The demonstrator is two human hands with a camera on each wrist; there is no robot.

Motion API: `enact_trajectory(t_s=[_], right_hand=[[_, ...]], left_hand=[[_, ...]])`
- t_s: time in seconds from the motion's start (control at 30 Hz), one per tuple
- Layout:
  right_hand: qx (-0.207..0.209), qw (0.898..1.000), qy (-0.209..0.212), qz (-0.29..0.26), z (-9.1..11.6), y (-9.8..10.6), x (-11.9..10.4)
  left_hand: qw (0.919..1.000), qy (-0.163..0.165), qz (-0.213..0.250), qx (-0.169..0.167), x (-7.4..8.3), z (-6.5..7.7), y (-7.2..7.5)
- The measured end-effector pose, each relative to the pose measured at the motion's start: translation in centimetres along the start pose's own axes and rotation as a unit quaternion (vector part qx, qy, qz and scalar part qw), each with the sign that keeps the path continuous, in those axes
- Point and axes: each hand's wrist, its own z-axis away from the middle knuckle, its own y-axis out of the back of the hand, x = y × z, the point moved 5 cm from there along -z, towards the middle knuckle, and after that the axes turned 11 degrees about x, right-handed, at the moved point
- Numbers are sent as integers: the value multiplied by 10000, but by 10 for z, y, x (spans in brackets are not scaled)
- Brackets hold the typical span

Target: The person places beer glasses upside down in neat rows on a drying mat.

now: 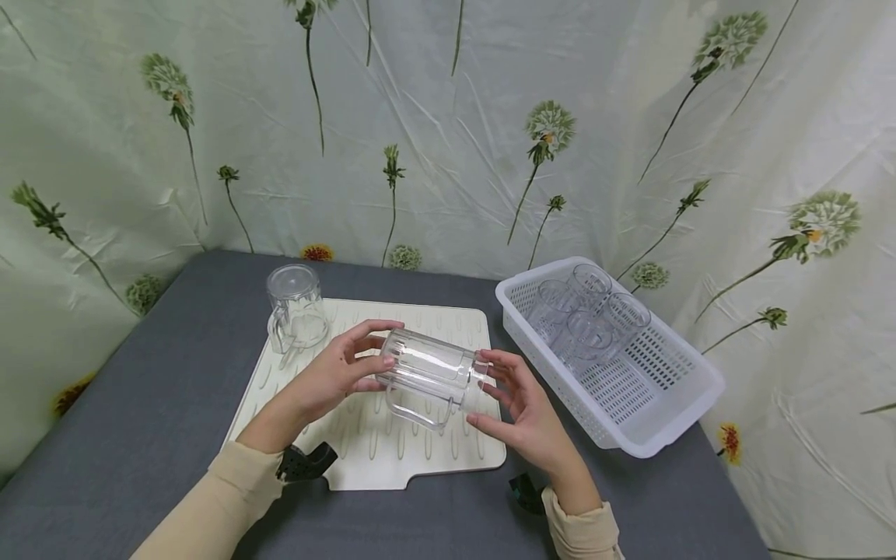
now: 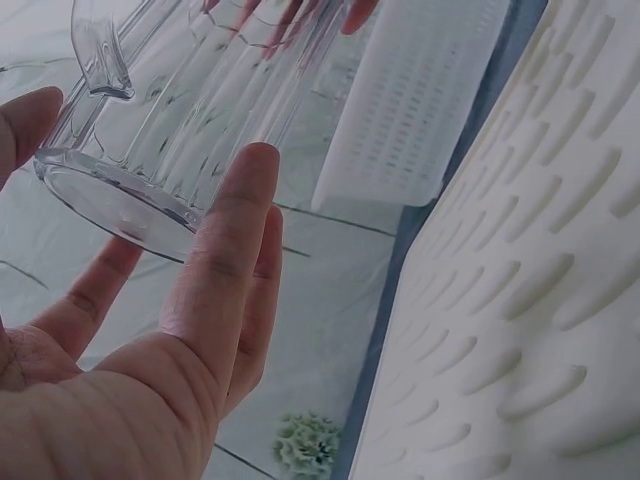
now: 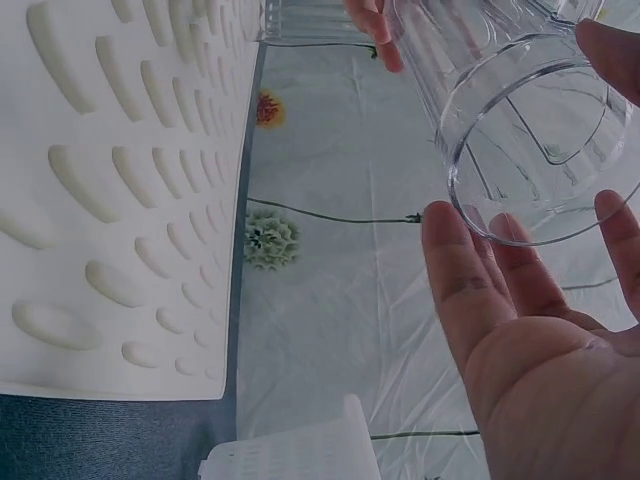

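Above the white ridged board (image 1: 448, 455), a clear glass mug (image 1: 430, 362) is held on its side, handle downward. My left hand (image 1: 343, 369) grips its base end, fingers and thumb on opposite sides. At the open rim, my right hand (image 1: 521, 408) holds the mug (image 3: 500, 110) with spread fingertips and thumb. In the left wrist view, the thick base of the mug (image 2: 120, 205) lies between the thumb and fingers. A second clear mug (image 1: 297, 307) stands at the board's far left corner, its handle toward the near left.
Right of the board, a white perforated plastic basket (image 1: 665, 424) holds several clear glasses (image 1: 588, 330) at its far end. A dark grey cloth (image 1: 140, 435) covers the table. Behind hangs a pale curtain (image 1: 448, 140) printed with flowers.
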Motion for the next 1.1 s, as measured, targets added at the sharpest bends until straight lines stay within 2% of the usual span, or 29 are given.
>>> enact_trajectory(t_s=[0.37,0.6,0.87,1.1], right_hand=[[-119,9997,-127,168,-1,2,1],[-164,9988,-212,412,-2,7,5],[-176,9968,-167,763,-5,15,1],[-167,9960,-129,865,-6,27,-2]], left_hand=[[9993,-99,-368,47,7,-3,3],[9978,-54,-657,74,10,-7,7],[9959,-218,-869,117,20,-11,10],[9934,-275,-1095,204,26,-16,15]])
